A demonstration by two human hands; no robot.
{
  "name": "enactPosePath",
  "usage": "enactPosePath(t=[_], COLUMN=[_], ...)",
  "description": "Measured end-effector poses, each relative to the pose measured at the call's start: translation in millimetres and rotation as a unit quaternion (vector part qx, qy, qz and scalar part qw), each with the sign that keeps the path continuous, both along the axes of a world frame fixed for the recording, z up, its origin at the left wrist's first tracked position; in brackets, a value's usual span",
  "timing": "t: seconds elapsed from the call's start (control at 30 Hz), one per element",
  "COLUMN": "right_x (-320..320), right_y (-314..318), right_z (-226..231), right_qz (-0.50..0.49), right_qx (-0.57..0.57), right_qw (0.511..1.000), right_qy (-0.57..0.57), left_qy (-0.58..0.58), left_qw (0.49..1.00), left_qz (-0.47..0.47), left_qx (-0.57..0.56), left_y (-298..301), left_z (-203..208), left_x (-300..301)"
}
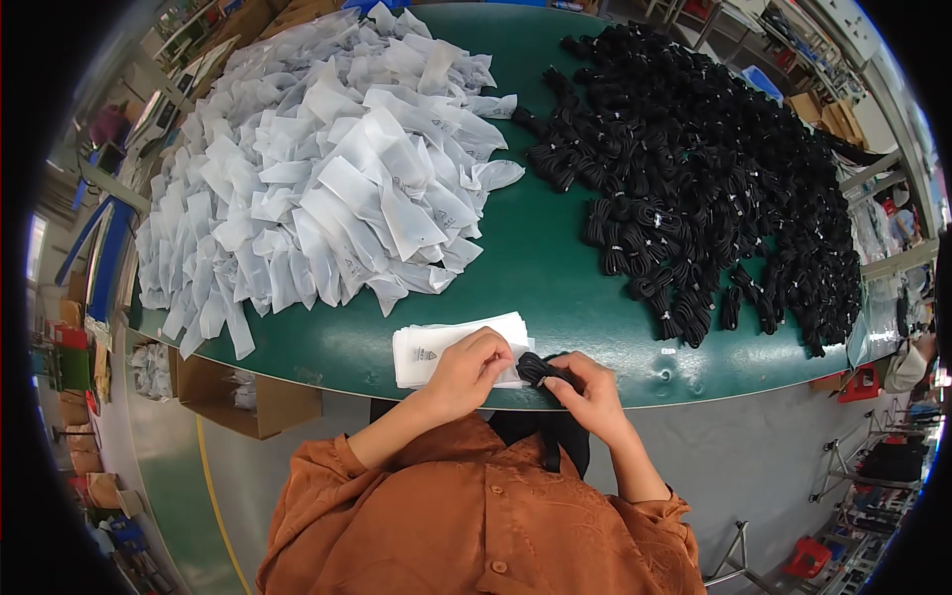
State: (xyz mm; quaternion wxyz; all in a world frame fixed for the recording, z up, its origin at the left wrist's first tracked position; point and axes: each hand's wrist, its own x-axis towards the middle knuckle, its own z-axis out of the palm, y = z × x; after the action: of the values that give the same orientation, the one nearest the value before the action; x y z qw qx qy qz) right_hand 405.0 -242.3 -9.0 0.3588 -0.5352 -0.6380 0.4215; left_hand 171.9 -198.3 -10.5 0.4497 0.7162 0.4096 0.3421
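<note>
Rust-brown shirt (446, 506) fills the foreground; beyond it, at the near edge of the green worktop (540, 268), the right hand (592, 390) grips a black cable bundle (536, 369) beside a stack of pale bags (415, 364), where the left hand (466, 374) pinches what looks like the top one's edge. Bagging the cable would probably go best with the coil kept compact and the bag's mouth wide. Heaped pale packets (347, 178) mostly hide their contents; a cardboard box (291, 410), lower left, holds similar ones.

The hands (461, 377) partly hide the black cable bundle (533, 370) and the white bag stack (415, 349).
</note>
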Motion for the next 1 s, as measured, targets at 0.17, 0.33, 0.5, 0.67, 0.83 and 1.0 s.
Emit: enactPosePath(t=[0.17,0.33,0.5,0.67,0.83,1.0], right_x=[-2,-8,-14,-32,-35,-17], right_y=[3,-1,7,5,29,85], right_z=[11,10,22,14,25,31], right_qz=[-0.027,-0.03,0.043,-0.135,-0.063,-0.179], right_qx=[-0.258,-0.268,0.211,-0.061,0.213,0.291], right_qw=[0.959,0.957,0.97,0.988,0.973,0.934], right_qy=[0.116,0.107,-0.114,0.036,0.058,-0.109], left_qy=[0.03,0.028,-0.007,0.006,-0.045,-0.356], left_qw=[0.981,0.973,0.989,0.982,0.994,0.918], left_qz=[-0.052,-0.085,-0.019,-0.036,-0.004,0.065], left_qx=[0.184,0.212,0.15,0.188,0.1,-0.164], left_y=[1,3,11,13,27,72], left_z=[-1,3,12,26,39,67], left_x=[0,0,0,7,-3,-34])
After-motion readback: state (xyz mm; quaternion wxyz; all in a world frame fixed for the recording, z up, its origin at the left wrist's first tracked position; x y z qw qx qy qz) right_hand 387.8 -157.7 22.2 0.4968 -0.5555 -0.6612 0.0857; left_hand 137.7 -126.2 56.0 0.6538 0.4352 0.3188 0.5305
